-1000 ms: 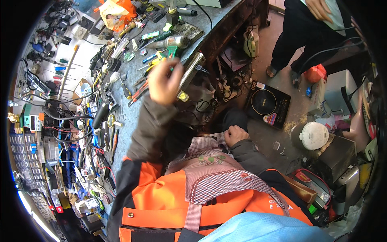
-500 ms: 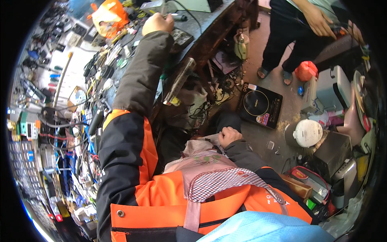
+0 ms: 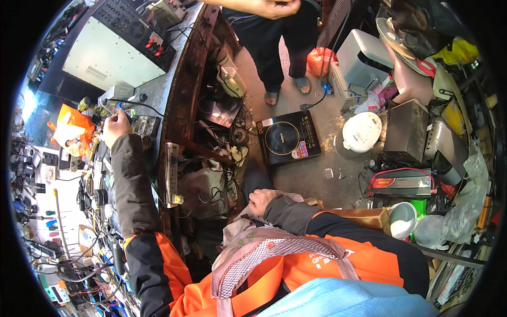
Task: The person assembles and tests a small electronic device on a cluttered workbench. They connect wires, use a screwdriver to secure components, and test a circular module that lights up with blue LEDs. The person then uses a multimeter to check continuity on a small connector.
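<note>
At the bench edge my left hand (image 3: 117, 128) is closed, its fingers round something small that I cannot make out. Beside it lie a black boxy part (image 3: 147, 126) and a dark cylindrical piece on a black cable (image 3: 138, 99). An orange plastic bag (image 3: 73, 129) sits to its left. My right hand (image 3: 261, 202) rests on my knee, fingers curled, nothing visible in it. Under it lies my checked apron (image 3: 264, 248). Ahead on the floor is a black induction cooker (image 3: 288, 138), with a black plug (image 3: 304, 106) at its far edge.
Across from me stands a person, one hand (image 3: 280, 7) showing at the top. A large metal-cased device (image 3: 111, 58) occupies the far bench. To the right are a white-lidded pot (image 3: 362, 132), a red-and-grey power inverter (image 3: 402, 182) and a grey boxy appliance (image 3: 364, 58). Cables crowd the left bench.
My view has swung to the right. The other person's hand has left the device it was on. A cable with a plug now hangs down by the cooker. My hands keep their places.
</note>
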### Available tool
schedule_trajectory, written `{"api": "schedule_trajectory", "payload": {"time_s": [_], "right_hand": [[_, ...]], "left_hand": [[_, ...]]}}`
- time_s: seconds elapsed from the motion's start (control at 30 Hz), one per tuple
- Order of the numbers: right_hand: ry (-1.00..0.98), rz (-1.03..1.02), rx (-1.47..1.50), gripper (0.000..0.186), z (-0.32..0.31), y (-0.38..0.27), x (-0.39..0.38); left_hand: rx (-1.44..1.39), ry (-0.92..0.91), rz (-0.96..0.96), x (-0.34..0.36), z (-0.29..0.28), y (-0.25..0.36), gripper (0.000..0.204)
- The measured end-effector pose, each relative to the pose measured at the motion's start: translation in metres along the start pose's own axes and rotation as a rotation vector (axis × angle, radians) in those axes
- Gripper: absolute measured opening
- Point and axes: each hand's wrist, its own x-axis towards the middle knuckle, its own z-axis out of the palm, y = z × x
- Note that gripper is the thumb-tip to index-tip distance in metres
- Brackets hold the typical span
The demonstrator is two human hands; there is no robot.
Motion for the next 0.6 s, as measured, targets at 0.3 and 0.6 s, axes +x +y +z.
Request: {"api": "schedule_trajectory", "payload": {"time_s": [0.3, 0.6], "right_hand": [[-0.072, -0.047, -0.027, 0.014, 0.006, 0.005, -0.007], [-0.046, -0.048, -0.033, 0.017, -0.002, -0.004, 0.005]], "left_hand": [[0.138, 0.168, 0.215, -0.001, 0.006, -0.031, 0.051], [0.0, 0.213, 0.146, -0.027, -0.011, 0.016, 0.034]]}}
